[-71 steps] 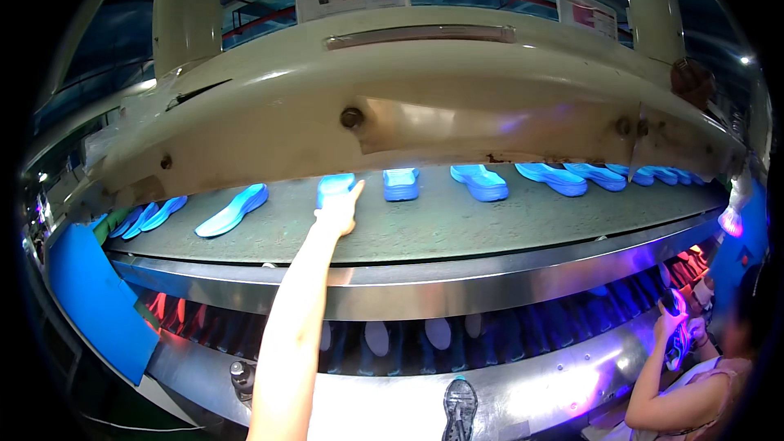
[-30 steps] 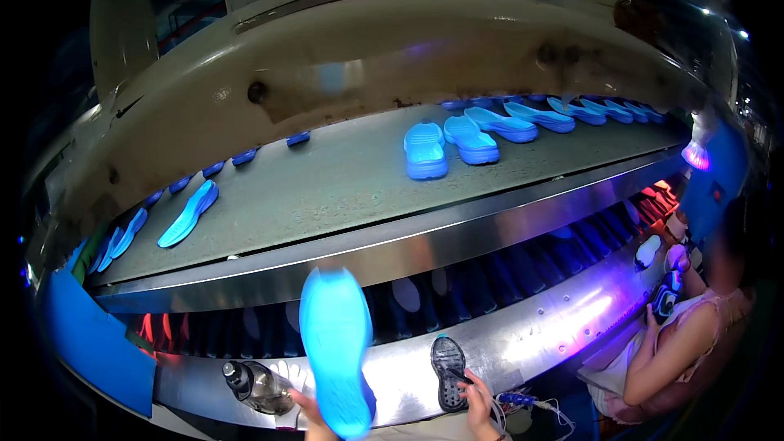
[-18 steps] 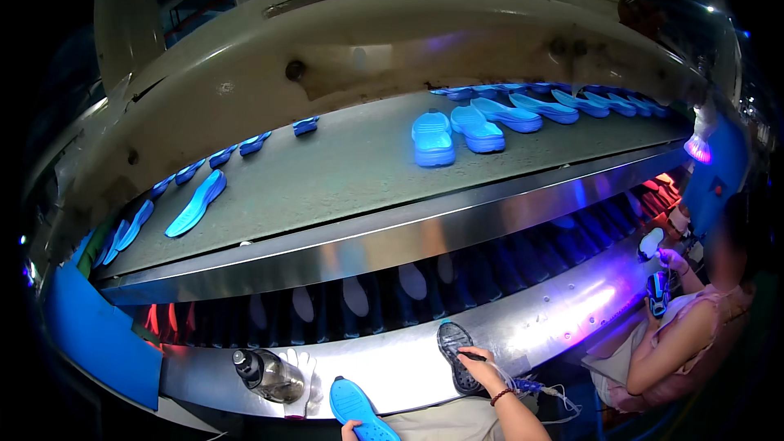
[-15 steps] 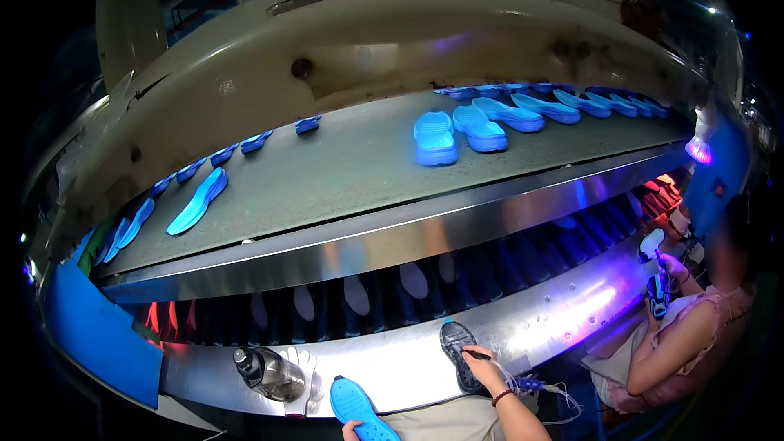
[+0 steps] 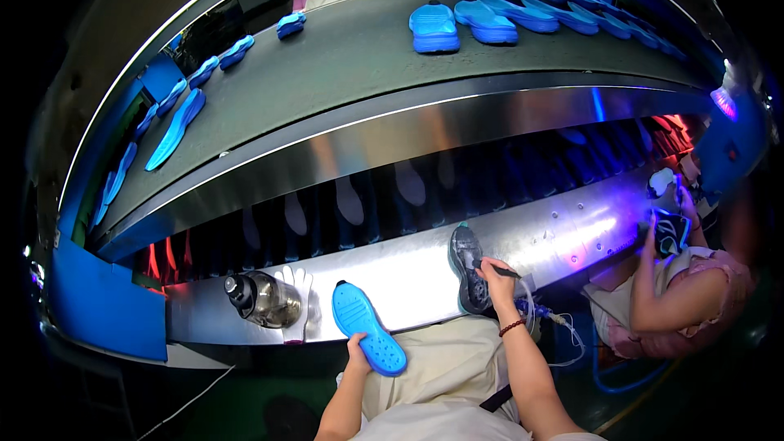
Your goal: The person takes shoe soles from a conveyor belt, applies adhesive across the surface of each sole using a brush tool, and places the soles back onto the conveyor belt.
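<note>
My left hand [image 5: 358,353] grips a bright blue shoe sole [image 5: 357,308] by its edge, its grooved and dotted face toward me. The toe end of that sole overlaps the metal ledge and its heel end is over my lap. In my right hand [image 5: 498,278] is a slim black-handled brush [image 5: 508,273], pinched between the fingers. Its tip is at a black sole-shaped piece [image 5: 465,249], which lies on the ledge and has a wet-looking sheen. A beaded bracelet [image 5: 512,327] circles my right wrist.
A dark-topped clear bottle [image 5: 269,300] and white gloves [image 5: 296,298] sit left on the metal ledge [image 5: 416,306]. Beyond, a dark belt [image 5: 327,73] carries several blue soles [image 5: 434,28]. Dark shoe-shaped pieces fill the slot below. A co-worker [image 5: 678,294] handles a shoe at right.
The view has tilted down, showing more of my arms and lap. A person in pink has come into view beyond the belt. Both hands keep hold of the sole and the brush.
</note>
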`<state>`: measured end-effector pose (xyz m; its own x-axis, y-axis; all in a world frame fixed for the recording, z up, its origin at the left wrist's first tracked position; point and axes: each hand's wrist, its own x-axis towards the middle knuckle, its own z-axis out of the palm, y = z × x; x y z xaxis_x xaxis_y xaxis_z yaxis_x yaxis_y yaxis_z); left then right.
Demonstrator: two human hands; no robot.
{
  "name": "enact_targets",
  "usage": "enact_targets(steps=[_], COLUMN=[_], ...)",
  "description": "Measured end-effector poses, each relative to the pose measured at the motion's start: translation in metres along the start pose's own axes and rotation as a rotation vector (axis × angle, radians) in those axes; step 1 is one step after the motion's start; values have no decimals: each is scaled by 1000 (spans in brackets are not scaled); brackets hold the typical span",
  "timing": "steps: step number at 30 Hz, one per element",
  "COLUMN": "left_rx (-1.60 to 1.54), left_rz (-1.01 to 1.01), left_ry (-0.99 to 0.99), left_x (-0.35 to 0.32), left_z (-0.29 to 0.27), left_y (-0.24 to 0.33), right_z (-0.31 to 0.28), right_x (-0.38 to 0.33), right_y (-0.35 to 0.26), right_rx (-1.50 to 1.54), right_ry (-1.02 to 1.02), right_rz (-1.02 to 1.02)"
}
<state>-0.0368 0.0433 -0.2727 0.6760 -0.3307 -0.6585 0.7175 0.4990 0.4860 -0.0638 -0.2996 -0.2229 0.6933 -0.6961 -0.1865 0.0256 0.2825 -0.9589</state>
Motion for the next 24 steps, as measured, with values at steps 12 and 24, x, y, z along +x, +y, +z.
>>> enact_targets(steps=[12,24], left_rx=[55,208], left_rz=[-9,-31], left_ry=[-49,43], left_x=[-1,-5], left_z=[5,17], left_y=[-2,-9], right_z=[-18,-39], right_x=[-22,-57], right_y=[8,-37], right_rx=[-462,-197], right_ry=[-1,5], right_rz=[-169,-139])
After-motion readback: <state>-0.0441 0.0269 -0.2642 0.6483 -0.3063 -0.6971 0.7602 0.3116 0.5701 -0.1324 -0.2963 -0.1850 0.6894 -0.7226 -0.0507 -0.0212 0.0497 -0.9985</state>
